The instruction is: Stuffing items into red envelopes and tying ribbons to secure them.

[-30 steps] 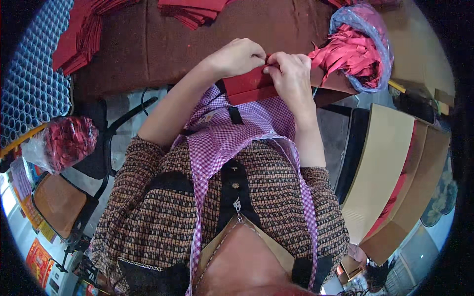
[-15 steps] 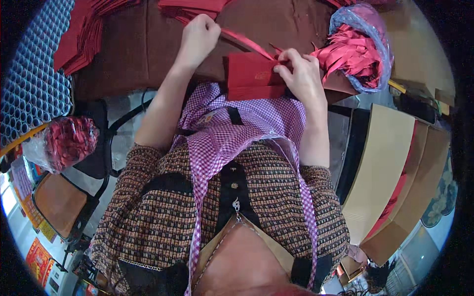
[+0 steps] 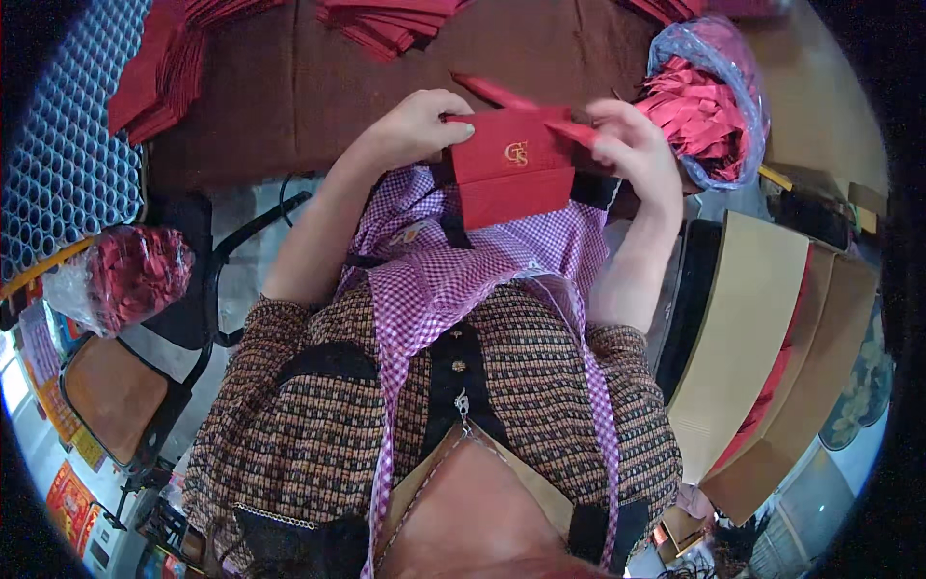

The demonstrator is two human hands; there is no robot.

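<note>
A flat red paper bag (image 3: 513, 179) with a gold emblem and a crease across its lower part hangs over the near table edge, above my lap. My left hand (image 3: 417, 130) is closed on its upper left corner, thumb on the front. At the upper right, a red ribbon (image 3: 571, 131) crosses the bag's face and ends at the thumb of my right hand (image 3: 637, 154), which is slightly blurred and appears to pinch it. Another stretch of red ribbon (image 3: 494, 93) sticks up behind the bag's top edge.
A clear plastic bag (image 3: 755, 106) full of cut red ribbons stands right on the brown-covered table (image 3: 289, 106). Stacked red paper bags (image 3: 159, 82) lie far left, with more at the back. Below are an open cardboard box (image 3: 743, 328), a chair (image 3: 116, 396) and a wrapped red bundle (image 3: 145, 275).
My left hand has come down and right from the ribbon to the bag's corner. The right hand has moved right, off the bag's edge. The bag has shifted slightly toward me and tilted.
</note>
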